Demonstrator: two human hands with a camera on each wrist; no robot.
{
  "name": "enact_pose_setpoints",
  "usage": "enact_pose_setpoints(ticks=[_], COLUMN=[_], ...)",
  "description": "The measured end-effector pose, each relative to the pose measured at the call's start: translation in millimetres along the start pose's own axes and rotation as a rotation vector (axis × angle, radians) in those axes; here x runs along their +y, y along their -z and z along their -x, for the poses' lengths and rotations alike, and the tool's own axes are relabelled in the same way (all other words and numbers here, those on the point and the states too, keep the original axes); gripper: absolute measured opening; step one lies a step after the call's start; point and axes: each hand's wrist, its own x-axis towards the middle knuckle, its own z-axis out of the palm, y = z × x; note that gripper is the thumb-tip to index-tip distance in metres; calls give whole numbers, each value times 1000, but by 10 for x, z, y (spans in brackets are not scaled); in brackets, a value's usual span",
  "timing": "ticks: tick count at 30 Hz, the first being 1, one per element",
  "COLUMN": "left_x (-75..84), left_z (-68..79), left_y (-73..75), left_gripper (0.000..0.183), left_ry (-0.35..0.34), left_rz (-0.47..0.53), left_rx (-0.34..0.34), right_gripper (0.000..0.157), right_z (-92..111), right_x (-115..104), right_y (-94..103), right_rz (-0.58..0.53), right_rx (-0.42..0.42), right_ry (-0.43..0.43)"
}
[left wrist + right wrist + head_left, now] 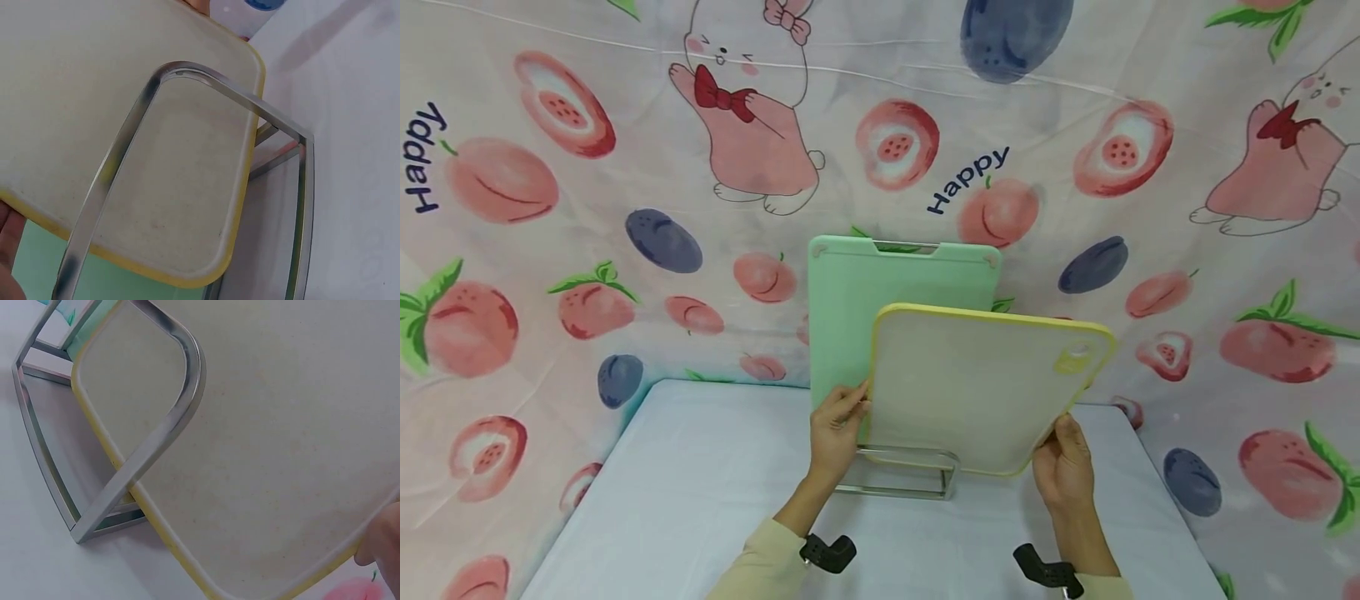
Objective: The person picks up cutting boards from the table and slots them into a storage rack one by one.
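A pale cutting board with a yellow rim [977,383] leans tilted, its lower left part behind the front bar of a metal rack [917,493]. My left hand [837,429] pinches its left edge; my right hand [1066,462] grips its lower right edge. Behind it a green cutting board [842,317] stands upright. In the left wrist view the rack's rounded bar [125,137] crosses in front of the pale board [181,181], and left fingers [9,240] show at its edge. The right wrist view has the right thumb [382,540] on the pale board's rim [181,556].
The rack stands on a table with a white cover [715,467]. A printed curtain [895,83] with fruit and rabbit pictures hangs right behind the table and along its sides.
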Motion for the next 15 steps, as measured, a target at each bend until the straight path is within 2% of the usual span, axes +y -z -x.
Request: enact_pose_setpoints(ticks=[8,15], left_x=[16,-14], left_z=[20,20], left_y=[45,112], left_gripper=[30,31], left_ry=[1,2], left_rz=[-7,-22], left_rx=[17,52], right_gripper=[40,37], right_z=[-37,-51], right_x=[59,141], right_y=[-12,-53], right_rz=[-32,16], right_rx=[12,29], right_ry=[-16,-17])
